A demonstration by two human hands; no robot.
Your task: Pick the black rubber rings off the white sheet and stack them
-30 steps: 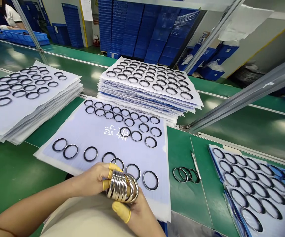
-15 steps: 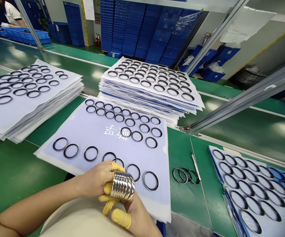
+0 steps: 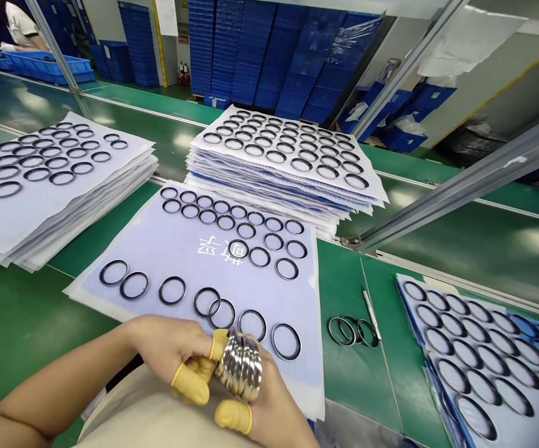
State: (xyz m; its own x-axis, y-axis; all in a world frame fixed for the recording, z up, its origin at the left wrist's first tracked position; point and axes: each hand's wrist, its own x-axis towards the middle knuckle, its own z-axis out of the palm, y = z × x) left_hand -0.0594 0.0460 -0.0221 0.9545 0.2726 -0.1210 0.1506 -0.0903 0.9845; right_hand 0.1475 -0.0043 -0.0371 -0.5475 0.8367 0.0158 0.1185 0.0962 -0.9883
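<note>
Together, the left hand [image 3: 169,348] and right hand [image 3: 269,398] — yellow finger cots [image 3: 233,415] on — clench a stack of silver metal rings [image 3: 240,367] over the lower edge of a white sheet [image 3: 148,249], just beside loose dark-rimmed rings [image 3: 272,342].

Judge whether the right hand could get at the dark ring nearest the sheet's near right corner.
Probably yes: the right hand lies just below that ring, with nothing between them. But it holds the stack of metal rings with the left hand, so it would likely need freeing first.
</note>
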